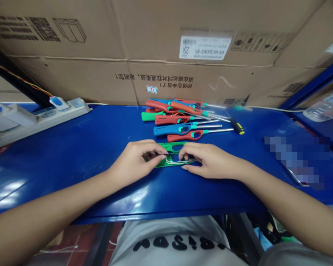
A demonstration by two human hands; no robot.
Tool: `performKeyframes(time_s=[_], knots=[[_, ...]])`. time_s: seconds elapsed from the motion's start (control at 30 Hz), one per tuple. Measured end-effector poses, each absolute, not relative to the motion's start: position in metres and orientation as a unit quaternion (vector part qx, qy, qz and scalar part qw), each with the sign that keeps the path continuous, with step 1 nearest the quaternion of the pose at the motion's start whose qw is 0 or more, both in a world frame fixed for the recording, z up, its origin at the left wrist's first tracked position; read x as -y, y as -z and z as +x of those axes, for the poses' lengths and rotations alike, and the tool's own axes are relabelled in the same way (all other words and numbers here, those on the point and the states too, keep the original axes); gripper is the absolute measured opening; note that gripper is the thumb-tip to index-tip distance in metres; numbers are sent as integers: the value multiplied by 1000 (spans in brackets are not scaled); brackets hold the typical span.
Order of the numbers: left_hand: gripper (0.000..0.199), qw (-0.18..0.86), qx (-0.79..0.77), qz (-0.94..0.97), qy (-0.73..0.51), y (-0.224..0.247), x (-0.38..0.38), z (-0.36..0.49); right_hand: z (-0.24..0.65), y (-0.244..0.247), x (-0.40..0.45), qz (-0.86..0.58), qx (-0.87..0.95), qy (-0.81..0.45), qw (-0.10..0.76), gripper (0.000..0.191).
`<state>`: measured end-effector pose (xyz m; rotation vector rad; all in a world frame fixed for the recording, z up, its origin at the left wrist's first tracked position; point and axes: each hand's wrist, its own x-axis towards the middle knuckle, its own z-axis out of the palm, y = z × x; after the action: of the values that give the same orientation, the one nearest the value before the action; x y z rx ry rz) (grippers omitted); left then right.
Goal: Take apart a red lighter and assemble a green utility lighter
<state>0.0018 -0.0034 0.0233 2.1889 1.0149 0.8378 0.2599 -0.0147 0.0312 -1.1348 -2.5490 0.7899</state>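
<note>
A green lighter casing (163, 163) lies opened in two halves on the blue table, between my hands. Thin white wires (173, 162) run across the lower half. My left hand (140, 157) is closed in a pinch over the casing's left part, with a small black part at the fingertips that I cannot make out well. Curled around the right part of the casing, my right hand (204, 159) grips it with thumb and fingers, beside the wires. Its fingers hide that end. Just behind lie several long-reach lighters, among them a blue one (166, 129) and a red one (183, 136).
A black and yellow screwdriver (237, 126) lies right of the lighters. At left sits a white power strip (58, 112) with plugs. Large cardboard boxes (100, 74) stand behind the table (100, 125). At the right are a blurred-out object (296, 159) and a clear plastic bottle (323, 107).
</note>
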Motion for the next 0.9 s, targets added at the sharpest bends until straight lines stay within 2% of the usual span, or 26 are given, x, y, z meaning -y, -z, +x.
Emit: performKeyframes(time_s=[0.47, 0.73, 0.9], knots=[[7, 340, -393, 797, -307, -20, 4, 2, 257, -30, 14, -410, 868, -260, 104, 7], [10, 287, -368, 836, -287, -19, 3, 0, 258, -32, 15, -388, 902, -176, 64, 15], [10, 250, -367, 857, -262, -20, 3, -2, 260, -32, 14, -391, 897, -191, 72, 12]])
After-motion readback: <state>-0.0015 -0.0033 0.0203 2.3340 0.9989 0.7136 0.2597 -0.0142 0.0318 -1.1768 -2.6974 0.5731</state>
